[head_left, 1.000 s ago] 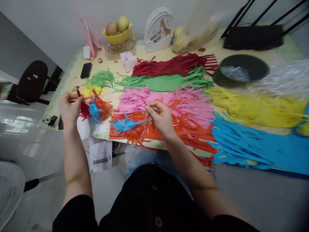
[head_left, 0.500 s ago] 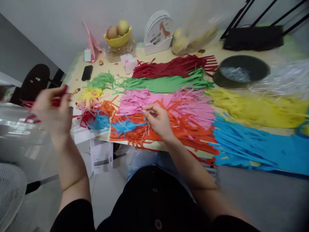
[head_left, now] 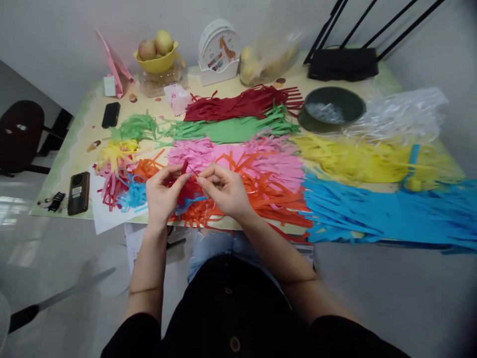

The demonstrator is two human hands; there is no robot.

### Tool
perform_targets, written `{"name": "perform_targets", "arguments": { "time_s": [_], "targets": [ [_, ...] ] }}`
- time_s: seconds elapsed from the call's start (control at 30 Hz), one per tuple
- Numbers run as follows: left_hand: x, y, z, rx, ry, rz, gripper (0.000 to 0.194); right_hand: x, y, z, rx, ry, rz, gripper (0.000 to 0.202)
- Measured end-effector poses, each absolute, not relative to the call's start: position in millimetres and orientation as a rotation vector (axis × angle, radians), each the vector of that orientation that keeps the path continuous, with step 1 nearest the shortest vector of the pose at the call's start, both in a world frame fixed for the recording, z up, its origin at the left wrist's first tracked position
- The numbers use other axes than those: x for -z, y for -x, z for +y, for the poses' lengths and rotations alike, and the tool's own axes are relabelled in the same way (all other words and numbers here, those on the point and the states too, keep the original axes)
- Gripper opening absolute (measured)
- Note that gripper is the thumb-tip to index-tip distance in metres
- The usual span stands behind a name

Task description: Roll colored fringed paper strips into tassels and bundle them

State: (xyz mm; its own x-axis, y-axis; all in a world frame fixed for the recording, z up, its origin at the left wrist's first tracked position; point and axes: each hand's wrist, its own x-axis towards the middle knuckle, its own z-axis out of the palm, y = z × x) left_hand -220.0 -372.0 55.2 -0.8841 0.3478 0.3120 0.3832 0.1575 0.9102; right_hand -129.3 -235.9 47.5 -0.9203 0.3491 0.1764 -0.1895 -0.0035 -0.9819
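Note:
My left hand pinches the rolled top of a dark red paper tassel between thumb and fingers. Facing it, my right hand grips a thin needle, whose tip points at the tassel; whether it has gone into the paper I cannot tell. Both hands are above orange fringed paper. Beneath them lies a blue tassel, partly hidden. Finished-looking tassels in green, yellow and blue are bunched left of my hands.
Pink, green, dark red, yellow and blue fringed sheets cover the table. Behind stand a dark bowl, a black router and a yellow fruit bowl. Two phones lie at left.
My left hand has come in from the far left with the red tassel and now meets my right hand. The view has shifted, showing more of the table's left side.

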Motion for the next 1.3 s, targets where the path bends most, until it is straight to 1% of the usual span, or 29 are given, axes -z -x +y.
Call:
{"name": "perform_targets", "arguments": {
  "time_s": [0.27,0.57,0.67,0.77,0.83,1.03,1.13,1.2,1.3],
  "targets": [
    [-50,216,-372,1.803,0.768,-2.373,0.018,-49,129,-236,-1.981,0.221,-1.964,0.023],
    [-51,214,-375,1.803,0.798,-2.35,0.016,-47,131,-238,-2.042,0.229,-1.9,0.023],
    [-55,213,-376,1.608,0.928,-2.352,0.012,-45,134,-237,-2.157,0.214,-1.838,0.029],
    [-57,215,-380,1.329,1.037,-2.342,0.011,-41,137,-234,-2.357,0.184,-1.781,0.043],
    [-58,216,-382,1.213,1.079,-2.337,0.011,-39,138,-233,-2.453,0.157,-1.747,0.049],
    [-58,217,-386,0.997,1.21,-2.422,0.01,-33,143,-231,-2.491,0.12,-1.659,0.051],
    [-55,215,-389,0.907,1.325,-2.424,0.008,-29,143,-227,-2.519,0.111,-1.685,0.055],
    [-50,213,-389,0.837,1.407,-2.422,0.009,-25,142,-225,-2.45,0.109,-1.811,0.048],
    [-38,207,-388,0.743,1.451,-2.431,0.012,-18,142,-225,-2.12,0.172,-1.996,0.029]
  ]
}}
